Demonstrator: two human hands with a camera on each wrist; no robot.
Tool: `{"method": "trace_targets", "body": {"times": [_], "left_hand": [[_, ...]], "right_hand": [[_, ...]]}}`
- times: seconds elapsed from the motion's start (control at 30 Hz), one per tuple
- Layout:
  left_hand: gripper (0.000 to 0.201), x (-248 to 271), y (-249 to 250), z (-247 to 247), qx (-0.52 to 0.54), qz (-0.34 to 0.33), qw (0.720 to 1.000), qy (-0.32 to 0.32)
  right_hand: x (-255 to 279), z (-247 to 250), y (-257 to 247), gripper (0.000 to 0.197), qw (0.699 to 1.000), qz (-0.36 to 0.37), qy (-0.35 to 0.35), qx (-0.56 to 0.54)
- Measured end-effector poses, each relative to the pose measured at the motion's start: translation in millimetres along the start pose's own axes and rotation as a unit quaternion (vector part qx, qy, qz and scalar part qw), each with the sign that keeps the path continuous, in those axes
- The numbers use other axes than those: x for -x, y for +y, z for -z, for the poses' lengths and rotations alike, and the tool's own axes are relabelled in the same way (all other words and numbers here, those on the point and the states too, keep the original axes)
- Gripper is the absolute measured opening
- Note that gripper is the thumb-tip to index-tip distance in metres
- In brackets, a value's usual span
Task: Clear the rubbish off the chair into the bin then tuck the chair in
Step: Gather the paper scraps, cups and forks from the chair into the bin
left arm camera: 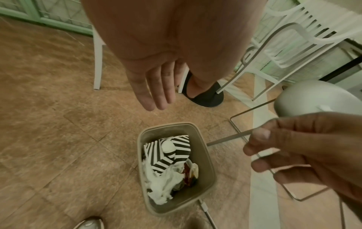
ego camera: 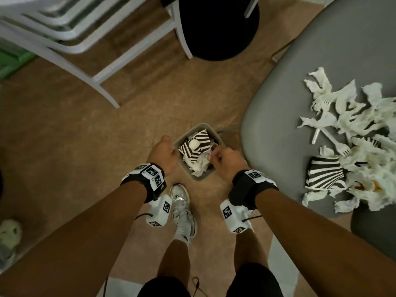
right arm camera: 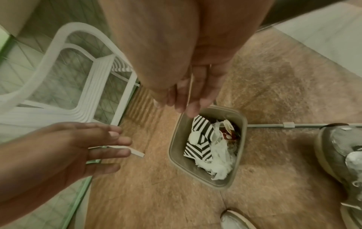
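Observation:
A small beige bin (ego camera: pixel 198 178) (left arm camera: pixel 140 155) (right arm camera: pixel 171 148) stands on the floor and holds striped paper (ego camera: pixel 199 144) and crumpled tissue (left arm camera: pixel 162 184). My left hand (ego camera: pixel 166 146) (left arm camera: pixel 156 100) hovers above its left rim with straight fingers, holding nothing. Over the bin's right rim my right hand (ego camera: pixel 220 156) (right arm camera: pixel 186 106) hangs with loosely curled fingers and nothing plainly in them. The grey chair seat (ego camera: pixel 300 82) at the right carries torn tissues (ego camera: pixel 364 116), white plastic forks (ego camera: pixel 334 140) and a striped paper cup (ego camera: pixel 323 174).
Stacked white plastic chairs (ego camera: pixel 64 39) stand at the far left, with a black round base (ego camera: pixel 218 28) beside them. The grey chair's wire legs (left arm camera: pixel 284 189) and a floor cable (right arm camera: pixel 274 125) run close to the bin. My shoe (ego camera: pixel 182 209) is just behind it.

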State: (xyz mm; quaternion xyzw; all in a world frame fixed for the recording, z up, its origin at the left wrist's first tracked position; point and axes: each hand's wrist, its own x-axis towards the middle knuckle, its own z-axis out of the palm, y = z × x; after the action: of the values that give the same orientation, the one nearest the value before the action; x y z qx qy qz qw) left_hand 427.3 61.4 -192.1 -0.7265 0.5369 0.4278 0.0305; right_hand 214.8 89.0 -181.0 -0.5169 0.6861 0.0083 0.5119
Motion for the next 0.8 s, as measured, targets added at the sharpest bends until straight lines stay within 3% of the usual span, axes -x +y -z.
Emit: {"method": "trace_targets", "body": {"times": [0.17,0.3,0.53,0.63,0.73,0.8], "left_hand": [[0.028,11,72,-8,-0.014,-0.079,0.997,0.013],[0.020,12,140,-29,-0.043,-0.141,0.989,-0.003],[0.018,32,281,-120,-0.110,-0.247,0.957,-0.103],[0.038,55,319,-165,-0.166,-0.281,0.930,-0.166],[0.050,69,334,-199,-0.272,-0.314,0.895,-0.163],[0.047,72,335,-211,-0.316,-0.323,0.878,-0.155]], "right_hand": [[19,52,-2,0.027,0.997,0.060,0.031,-0.047],[45,115,29,0.036,0.988,0.077,0.119,-0.061],[92,214,161,0.017,0.981,-0.057,0.183,-0.043],[110,237,206,0.015,0.978,-0.102,0.181,-0.027],[124,248,234,0.024,0.967,-0.139,0.215,0.000],[131,249,244,0.042,0.958,-0.155,0.240,0.035]]}}
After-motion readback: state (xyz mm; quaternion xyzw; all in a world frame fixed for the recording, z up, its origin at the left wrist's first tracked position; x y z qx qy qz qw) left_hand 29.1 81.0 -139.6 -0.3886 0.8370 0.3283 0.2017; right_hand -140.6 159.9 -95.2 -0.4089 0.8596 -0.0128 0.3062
